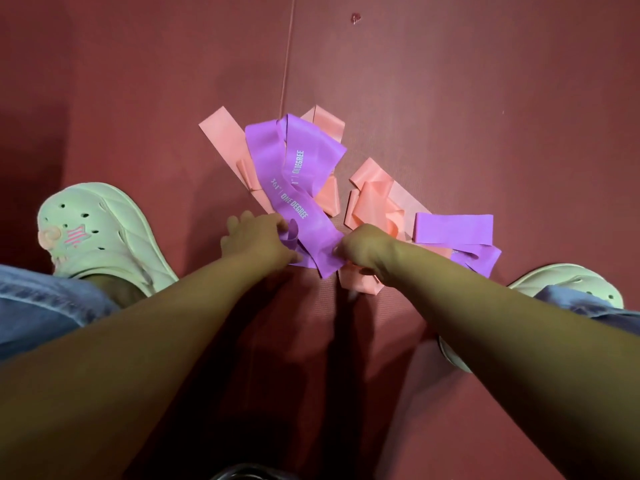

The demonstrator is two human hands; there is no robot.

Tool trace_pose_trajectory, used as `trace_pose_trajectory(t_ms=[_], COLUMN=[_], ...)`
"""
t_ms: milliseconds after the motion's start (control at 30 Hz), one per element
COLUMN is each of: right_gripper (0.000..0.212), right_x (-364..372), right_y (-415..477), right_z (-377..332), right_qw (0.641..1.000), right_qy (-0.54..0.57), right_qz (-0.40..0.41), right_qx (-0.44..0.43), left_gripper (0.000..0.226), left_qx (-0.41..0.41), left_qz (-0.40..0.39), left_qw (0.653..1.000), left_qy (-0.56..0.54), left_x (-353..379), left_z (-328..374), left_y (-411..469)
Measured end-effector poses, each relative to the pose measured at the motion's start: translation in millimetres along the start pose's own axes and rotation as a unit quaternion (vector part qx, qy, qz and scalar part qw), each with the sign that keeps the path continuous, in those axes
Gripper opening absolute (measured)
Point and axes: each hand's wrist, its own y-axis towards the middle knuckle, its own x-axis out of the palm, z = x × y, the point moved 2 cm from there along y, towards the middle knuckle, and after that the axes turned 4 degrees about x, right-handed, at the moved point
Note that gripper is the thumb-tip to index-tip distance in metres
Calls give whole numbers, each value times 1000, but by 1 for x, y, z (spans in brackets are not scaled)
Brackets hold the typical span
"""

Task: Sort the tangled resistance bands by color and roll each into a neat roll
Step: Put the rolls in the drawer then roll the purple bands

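Across the dark red floor mat [450,81], between the left clog [100,230] and the right clog [571,285], the resistance bands lie in one loose heap, purple and pink laid over each other. As far as I can judge, the task is at its very start: neither colour stands apart from the other, and no band is rolled.

Largest in the heap is the printed purple band [298,188], which runs from the far middle down toward the person, folded over itself and lying on top of a long pink strip [221,133] at the far left. To its right a crumpled pink bunch [374,199] sits across a narrow gap of mat, and a second purple band [453,230] lies folded at the right edge, touching that bunch. Another pink piece [360,285] shows at the near side, under the right wrist.

The left hand [258,237] has its fingers curled round a fold at the near end of the printed purple band. The right hand [367,249] pinches the near right corner of the same band, fingers closed on it. Whether that end rests on the mat or is lifted just off it, I cannot tell.

Left to do, by my reckoning: draw this band free of the pink, part the rest into two colours, then roll every one
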Motion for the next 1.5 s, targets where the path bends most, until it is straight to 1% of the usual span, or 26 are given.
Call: trace_pose_trajectory(t_ms=[67, 100, 133, 167, 233, 300, 333, 367, 400, 467, 500, 567, 633, 733, 767, 867, 900, 967, 1033, 1133, 1233, 1300, 1367, 1433, 1500], right_gripper=[26, 23, 15, 5, 5, 6, 11, 17, 18, 9, 6, 9, 13, 24, 25, 10, 8, 14, 14, 12, 27, 32, 28, 18, 14], right_x=[1, 1, 0, -2, -8, -16, -19, -22, -24, -29, -31, -35, -40, -51, -56, -70, -74, -81, -86, -87, -84, -79, -79, -84, -94], right_y=[1, 2, 0, -1, -6, -15, -18, -22, -26, -37, -44, -59, -80, -124, -140, -193, -208, -234, -254, -266, -263, -259, -255, -251, -247], right_z=[2, 3, 4, 3, 3, -1, -3, -5, -7, -11, -14, -20, -26, -37, -40, -43, -42, -37, -31, -21, -22, -29, -38, -47, -55], right_qw=[1000, 1000, 1000, 999, 994, 986, 983, 980, 978, 977, 976, 976, 974, 967, 965, 957, 953, 943, 929, 921, 935, 941, 935, 926, 923], right_qy=[4, 16, 28, 44, 104, 164, 183, 198, 204, 212, 215, 217, 224, 245, 247, 246, 246, 254, 271, 261, 176, 120, 107, 121, 143], right_qz=[-11, -11, -6, 6, 17, 19, 22, 25, 29, 29, 26, 20, 15, 13, 15, 29, 36, 58, 71, 79, 94, 78, 69, 101, 128], right_qx=[2, 3, 6, 5, 7, 7, 8, 8, 5, -1, -6, -18, -33, -70, -88, -150, -170, -210, -243, -279, -293, -305, -331, -343, -335], left_gripper=[39, 38, 38, 36, 30, 17, 9, 9, 18, 27, 29, 30, 30, 31, 31, 27, 24, 18, 16, 8, 10, 13, 14, 15, 18], left_qx=[21, 37, 53, 63, 75, 82, 82, 79, 73, 48, 33, 10, 6, 19, 31, 71, 88, 120, 154, 179, 173, 169, 178, 182, 180], left_qz=[4, 7, 13, 26, 53, 71, 75, 77, 74, 76, 82, 91, 95, 111, 120, 132, 130, 130, 132, 116, 72, 62, 66, 70, 73], left_qw=[995, 988, 980, 974, 972, 979, 986, 991, 994, 993, 990, 981, 972, 965, 962, 950, 946, 936, 921, 903, 885, 883, 883, 883, 879], left_qy=[97, 150, 193, 217, 219, 171, 127, 72, 18, -77, -109, -169, -213, -236, -245, -274, -283, -303, -332, -373, -426, -433, -430, -428, -436], left_x=[4, 6, 6, 5, 1, -4, -6, -7, -10, -17, -23, -36, -54, -85, -95, -127, -137, -155, -169, -176, -176, -181, -188, -194, -198], left_z=[1, 0, 0, -1, -1, 2, 4, 5, 6, 8, 9, 13, 18, 31, 37, 62, 70, 87, 99, 104, 103, 107, 116, 125, 132], left_y=[1, 2, 3, 4, 5, 3, 0, -2, -6, -13, -18, -27, -38, -66, -76, -116, -129, -155, -180, -205, -211, -206, -197, -190, -182])
